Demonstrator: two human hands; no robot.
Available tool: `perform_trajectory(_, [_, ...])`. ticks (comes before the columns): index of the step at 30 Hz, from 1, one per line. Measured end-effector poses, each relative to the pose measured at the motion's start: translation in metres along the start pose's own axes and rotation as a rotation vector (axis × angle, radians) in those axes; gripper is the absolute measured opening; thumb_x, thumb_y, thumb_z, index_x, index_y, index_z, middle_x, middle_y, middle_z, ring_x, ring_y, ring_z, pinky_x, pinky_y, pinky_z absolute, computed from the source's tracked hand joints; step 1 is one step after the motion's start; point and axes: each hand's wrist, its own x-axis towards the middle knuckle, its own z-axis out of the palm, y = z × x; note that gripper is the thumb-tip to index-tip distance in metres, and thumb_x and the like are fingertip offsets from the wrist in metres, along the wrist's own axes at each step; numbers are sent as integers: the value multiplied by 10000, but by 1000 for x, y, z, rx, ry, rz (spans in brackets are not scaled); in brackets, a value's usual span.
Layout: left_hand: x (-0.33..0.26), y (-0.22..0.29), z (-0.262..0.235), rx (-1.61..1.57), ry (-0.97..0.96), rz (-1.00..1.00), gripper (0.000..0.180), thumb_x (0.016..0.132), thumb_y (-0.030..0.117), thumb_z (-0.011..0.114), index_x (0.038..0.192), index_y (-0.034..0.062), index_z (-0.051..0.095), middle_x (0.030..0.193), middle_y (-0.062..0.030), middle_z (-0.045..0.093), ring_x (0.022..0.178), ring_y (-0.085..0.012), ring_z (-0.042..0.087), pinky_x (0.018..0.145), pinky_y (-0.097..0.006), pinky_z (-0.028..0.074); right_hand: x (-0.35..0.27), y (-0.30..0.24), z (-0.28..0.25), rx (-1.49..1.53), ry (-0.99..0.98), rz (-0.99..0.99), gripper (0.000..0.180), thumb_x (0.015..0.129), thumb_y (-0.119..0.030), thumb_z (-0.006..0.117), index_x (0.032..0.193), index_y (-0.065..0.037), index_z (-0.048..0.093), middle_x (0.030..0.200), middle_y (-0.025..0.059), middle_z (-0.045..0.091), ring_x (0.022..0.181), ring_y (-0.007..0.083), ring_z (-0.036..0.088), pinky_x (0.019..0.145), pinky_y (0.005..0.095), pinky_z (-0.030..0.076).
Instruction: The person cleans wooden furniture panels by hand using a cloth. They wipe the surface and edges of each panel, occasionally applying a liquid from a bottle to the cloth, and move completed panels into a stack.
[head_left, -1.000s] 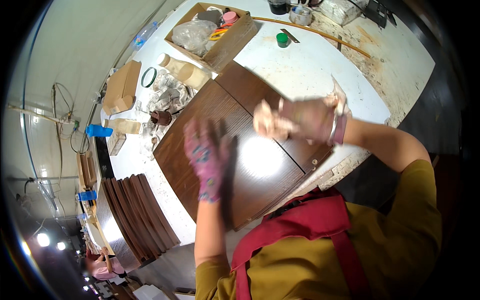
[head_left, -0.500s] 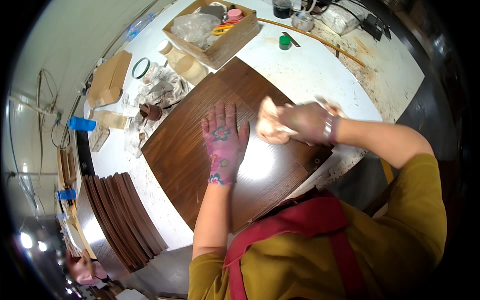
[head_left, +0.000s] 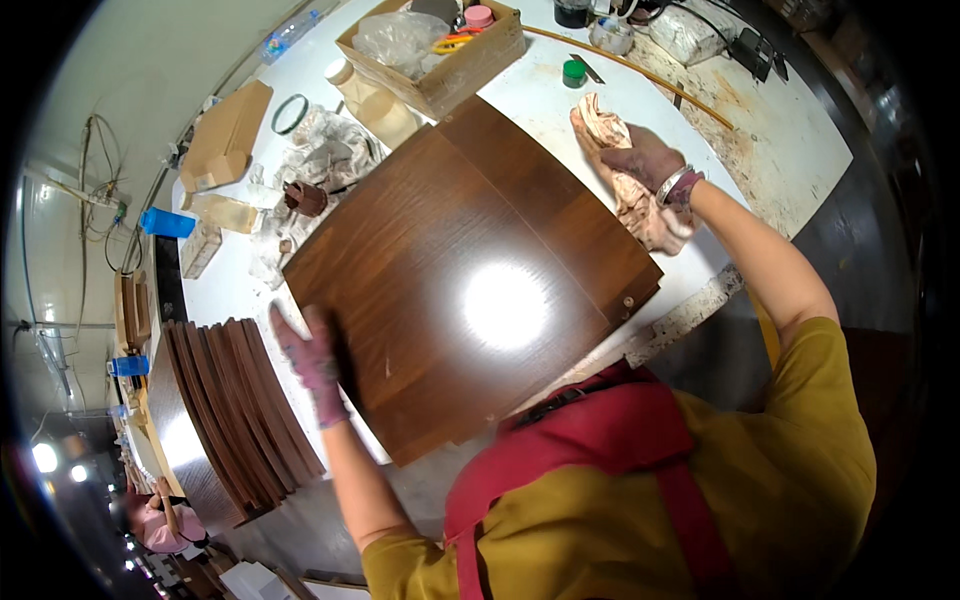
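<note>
I have the white table (head_left: 540, 85) stretching out beneath and beyond both hands. On it, the brown panel (head_left: 420, 280) lies flat and askew between them, a glare on its face and a thin seam toward the right-hand side. The dark boards (head_left: 235, 410) stand in a row just left of the left hand. I see the box (head_left: 470, 80) well beyond the hands, between them, and the carton (head_left: 228, 130) far past the left one. Crumpled cloths (head_left: 335, 150) sit nearer on that side.

My left hand (head_left: 312, 365), gloved, has its fingers spread by the panel's left edge; I can't tell whether it touches. My right hand (head_left: 648, 158), also gloved, is closed around the rag (head_left: 600, 125) just off the panel's right edge. The bottle (head_left: 385, 115) and cup (head_left: 305, 198) are beyond the left hand, the green jar (head_left: 573, 73) beyond the right.
</note>
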Motion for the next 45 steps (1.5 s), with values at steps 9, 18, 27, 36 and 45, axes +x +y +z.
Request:
perform_trajectory(9, [-22,21,21,-893,-446,-483,641,945,364,565,1431,-4,366,1447,-144,428,1334,-251,402,1113,-345,287,-20,9,42,-47,-117,92,581,863,-398,666,1256,10,538,1106,153,655,1000,223,605,905,320,457])
perform_trajectory(18, [-27,127,46,-81,-123,487,626,886,315,633,1394,20,419,1436,-200,390,1342,-373,349,1128,-426,263,-51,-31,-33,73,98,159,580,818,-430,707,1209,-22,579,1093,124,666,965,206,631,890,330,494])
perform_trajectory(27, [-47,231,137,209,-302,712,581,951,402,457,1422,65,413,1491,-167,358,1413,-313,274,1136,-477,201,-123,-50,5,-1045,-383,-724,212,870,-252,591,1042,-128,585,865,96,644,728,302,654,572,405,531])
perform_trajectory(36, [-42,229,141,203,-276,753,512,968,288,419,1394,5,411,1462,-191,385,1371,-347,338,1126,-491,219,82,-65,88,-891,33,-658,215,879,-267,551,999,-93,589,922,149,657,837,317,655,703,431,522])
perform_trajectory(45, [-46,227,140,185,-243,762,498,968,258,414,1425,60,388,1484,-145,374,1396,-318,309,1126,-478,235,-121,-76,23,-835,-337,-282,341,870,-263,569,1210,-255,567,896,97,685,812,279,674,690,399,524])
